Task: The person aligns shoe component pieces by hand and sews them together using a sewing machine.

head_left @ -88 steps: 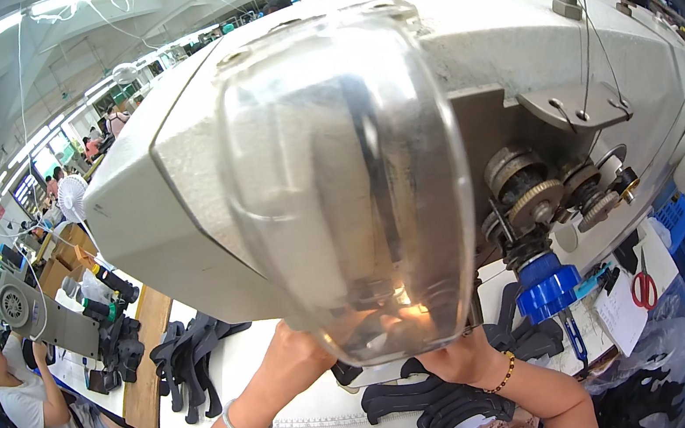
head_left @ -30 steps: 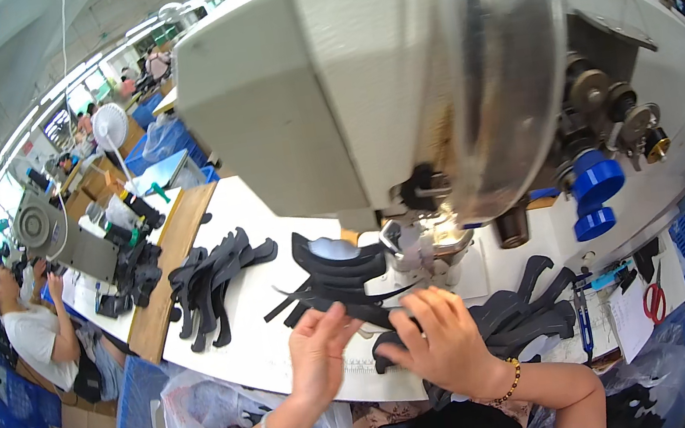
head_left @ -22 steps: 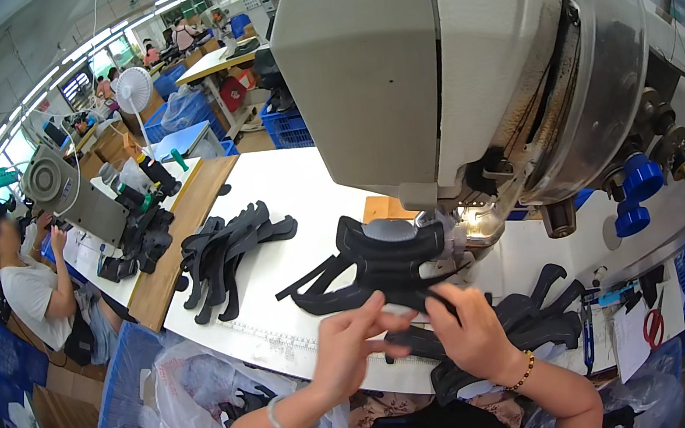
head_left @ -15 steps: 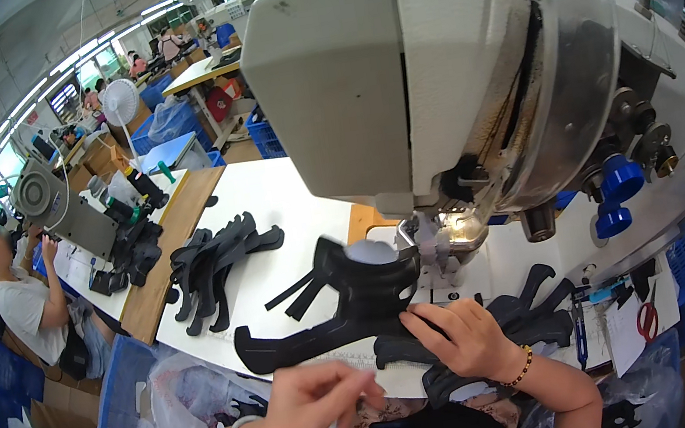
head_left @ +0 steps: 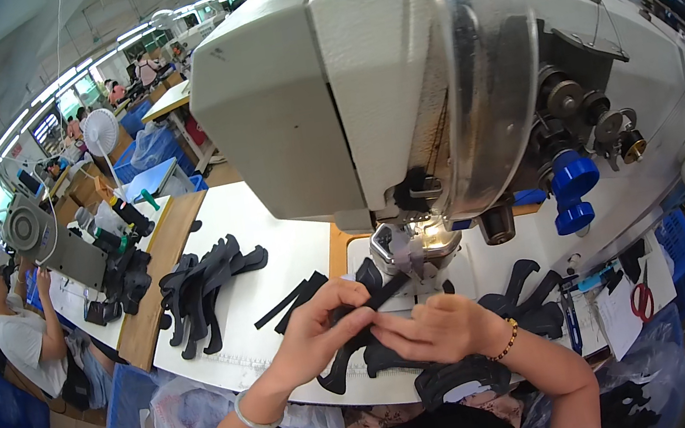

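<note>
Both hands meet low in front of the sewing machine. The left hand [head_left: 318,334] has its fingers curled and pinched on a black cut piece [head_left: 353,343], a long flat shape that lies on the white table [head_left: 278,259] and runs up toward the needle area. The right hand [head_left: 441,329] is closed on the same black cut piece from the other side, fingertips touching those of the left; a beaded bracelet sits at its wrist, a pale bangle on the left wrist.

Just above the fingers, the lit presser foot [head_left: 415,247] of the big grey sewing machine [head_left: 395,91]. Two thin black strips [head_left: 292,301] lie beside the left hand. Further left on the table, a stack of black cut pieces [head_left: 202,284]. To the right, more black pieces [head_left: 532,296], then red-handled scissors [head_left: 642,302]. At far left, another person [head_left: 18,324] sits at a second machine.
</note>
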Demonstrator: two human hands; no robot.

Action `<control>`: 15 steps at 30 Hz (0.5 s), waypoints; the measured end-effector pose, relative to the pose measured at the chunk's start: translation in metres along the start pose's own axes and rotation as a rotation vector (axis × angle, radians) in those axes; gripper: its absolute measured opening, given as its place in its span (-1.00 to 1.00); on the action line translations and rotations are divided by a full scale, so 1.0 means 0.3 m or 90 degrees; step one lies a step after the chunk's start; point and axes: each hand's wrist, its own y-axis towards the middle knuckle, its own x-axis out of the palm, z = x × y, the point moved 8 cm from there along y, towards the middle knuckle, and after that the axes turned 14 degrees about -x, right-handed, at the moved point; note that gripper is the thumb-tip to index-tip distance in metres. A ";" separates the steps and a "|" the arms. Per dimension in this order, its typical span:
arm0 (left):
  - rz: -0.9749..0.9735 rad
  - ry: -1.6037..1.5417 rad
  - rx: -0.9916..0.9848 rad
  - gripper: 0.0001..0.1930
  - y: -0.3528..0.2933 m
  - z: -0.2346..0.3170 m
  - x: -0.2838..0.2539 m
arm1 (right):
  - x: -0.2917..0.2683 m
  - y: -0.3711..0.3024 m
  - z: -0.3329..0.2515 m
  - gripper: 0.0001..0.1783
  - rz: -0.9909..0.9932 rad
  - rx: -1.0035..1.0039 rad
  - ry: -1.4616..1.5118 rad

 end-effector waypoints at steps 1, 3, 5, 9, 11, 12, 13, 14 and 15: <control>-0.002 -0.172 -0.043 -0.89 0.008 -0.013 -0.010 | 0.003 -0.010 0.014 -0.71 0.000 0.003 -0.004; 0.045 -0.284 0.093 -0.90 0.004 0.033 -0.056 | 0.001 -0.055 0.064 -0.68 0.062 0.066 -0.038; 0.041 -0.429 0.160 -0.89 0.003 0.060 -0.112 | -0.003 -0.088 0.094 -0.63 0.102 0.101 -0.047; 0.109 -0.084 0.093 -0.89 0.037 0.094 -0.083 | 0.006 -0.127 0.159 -0.63 0.112 0.203 -0.018; 0.131 -0.027 0.047 -0.88 0.057 0.112 -0.048 | -0.002 -0.149 0.179 -0.65 0.130 0.265 -0.038; 0.157 0.043 0.094 -0.88 0.063 0.127 -0.033 | -0.003 -0.156 0.171 -0.67 0.103 0.261 -0.118; 0.184 0.113 0.141 -0.88 0.068 0.136 -0.021 | -0.006 -0.160 0.168 -0.67 0.104 0.260 -0.120; 0.189 0.158 0.118 -0.89 0.087 0.123 -0.011 | -0.003 -0.169 0.166 -0.67 0.083 0.261 -0.146; 0.185 0.158 0.118 -0.89 0.092 0.128 0.005 | 0.002 -0.178 0.160 -0.67 0.063 0.263 -0.173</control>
